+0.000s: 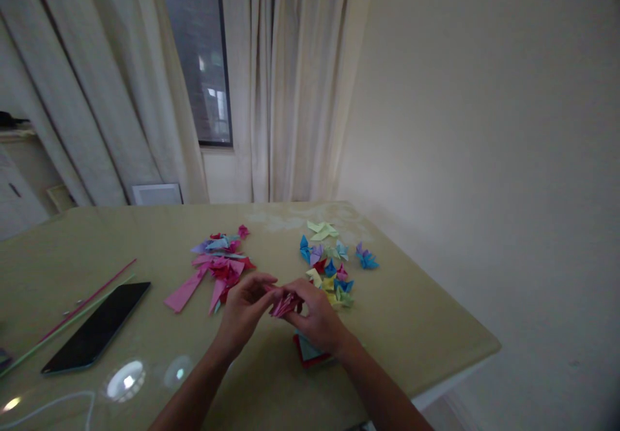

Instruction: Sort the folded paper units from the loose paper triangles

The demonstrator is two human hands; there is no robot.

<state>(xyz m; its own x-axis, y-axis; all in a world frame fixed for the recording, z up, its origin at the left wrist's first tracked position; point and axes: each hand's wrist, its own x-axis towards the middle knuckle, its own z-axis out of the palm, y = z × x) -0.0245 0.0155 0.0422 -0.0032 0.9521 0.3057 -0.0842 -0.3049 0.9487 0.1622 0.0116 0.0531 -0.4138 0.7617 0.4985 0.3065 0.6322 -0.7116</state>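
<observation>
Pinching the pink folded paper [285,305] by thumb and fingers of left hand [243,308] and right hand [317,313], with each grip almost closed. Holding it above the tabletop [411,321], toward the near edge, close to a paper stack [306,348].

Head-height view, forward-down over table [411,315]

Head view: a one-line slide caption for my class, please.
Left hand and right hand hold pink folded paper near colourful paper shapes.

On table [411,318]: phone [99,327] left, paper heap [225,268] mid, paper cluster [330,267] right; curtains [310,82] behind.
</observation>
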